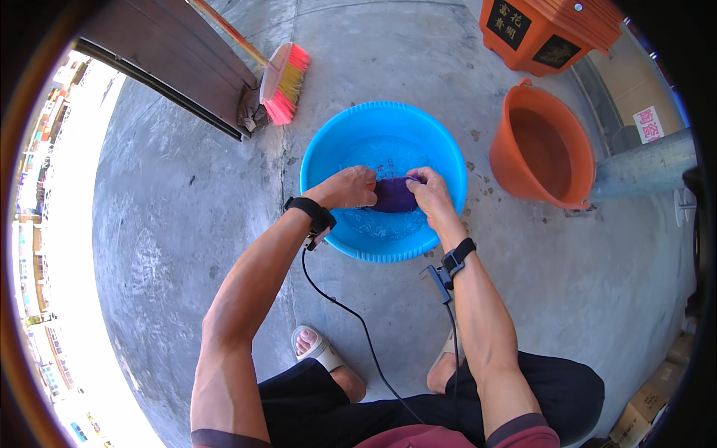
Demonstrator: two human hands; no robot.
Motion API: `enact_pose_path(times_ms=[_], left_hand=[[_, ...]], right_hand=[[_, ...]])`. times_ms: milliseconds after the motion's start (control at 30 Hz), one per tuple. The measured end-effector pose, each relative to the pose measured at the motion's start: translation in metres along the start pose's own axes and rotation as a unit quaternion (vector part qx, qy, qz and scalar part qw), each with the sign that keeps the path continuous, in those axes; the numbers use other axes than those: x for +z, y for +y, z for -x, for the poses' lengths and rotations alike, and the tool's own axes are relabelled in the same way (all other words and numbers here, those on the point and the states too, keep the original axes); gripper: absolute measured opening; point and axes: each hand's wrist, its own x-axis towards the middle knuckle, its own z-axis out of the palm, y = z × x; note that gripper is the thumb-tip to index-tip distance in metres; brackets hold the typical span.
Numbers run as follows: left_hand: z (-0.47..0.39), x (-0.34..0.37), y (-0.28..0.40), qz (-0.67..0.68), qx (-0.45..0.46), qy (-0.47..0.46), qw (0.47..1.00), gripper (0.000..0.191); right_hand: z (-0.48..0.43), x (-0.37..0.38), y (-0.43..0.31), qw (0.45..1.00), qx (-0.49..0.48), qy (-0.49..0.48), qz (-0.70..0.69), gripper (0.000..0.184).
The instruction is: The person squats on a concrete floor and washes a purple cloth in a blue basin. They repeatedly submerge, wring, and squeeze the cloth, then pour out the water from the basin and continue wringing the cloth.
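A round blue plastic basin (386, 255) with water in it stands on the concrete floor between and beyond my feet. Over the water I hold a dark purple cloth (395, 196) stretched between both hands. My left hand (352, 187) grips its left end, with the fingers curled. At the right end, my right hand (430, 190) pinches the upper corner between thumb and fingers. The lower edge of the cloth is at or near the water; how much of it is under cannot be told. Each wrist bears a black strap with a small cabled device.
To the right stands an orange bucket (498, 151) beside a grey pipe (644, 165). Behind it is an orange planter (524, 42) bearing writing. A broom (283, 84) rests by a metal panel (173, 56) at upper left. Cardboard boxes (644, 403) lie at lower right.
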Motion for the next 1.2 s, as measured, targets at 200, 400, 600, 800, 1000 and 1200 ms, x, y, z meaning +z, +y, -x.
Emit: enact_pose_path(times_ms=[200,400,600,800,1000,1200], left_hand=[[0.012,-0.005,-0.003,0.098,-0.014,0.05,0.994,0.023],[0.01,-0.006,-0.025,0.074,0.001,0.056,0.996,0.024],[0.005,0.009,-0.019,-0.009,0.048,0.039,0.998,0.022],[0.008,0.008,-0.015,0.05,0.086,0.096,0.99,0.018],[0.011,-0.013,-0.005,0.127,0.126,0.173,0.969,0.013],[0.014,-0.027,0.005,0.088,0.166,0.241,0.952,0.015]], right_hand=[[-0.007,-0.002,-0.007,0.994,-0.1,0.016,0.047,0.022],[-0.001,-0.001,-0.017,0.986,-0.144,0.034,0.076,0.016],[0.005,-0.003,-0.025,0.991,-0.107,-0.017,0.075,0.017],[0.001,-0.007,-0.018,0.989,-0.128,0.003,0.07,0.021],[0.007,-0.013,-0.019,0.956,-0.143,-0.017,0.254,0.027],[0.004,-0.007,-0.018,0.927,-0.229,-0.001,0.297,0.026]])
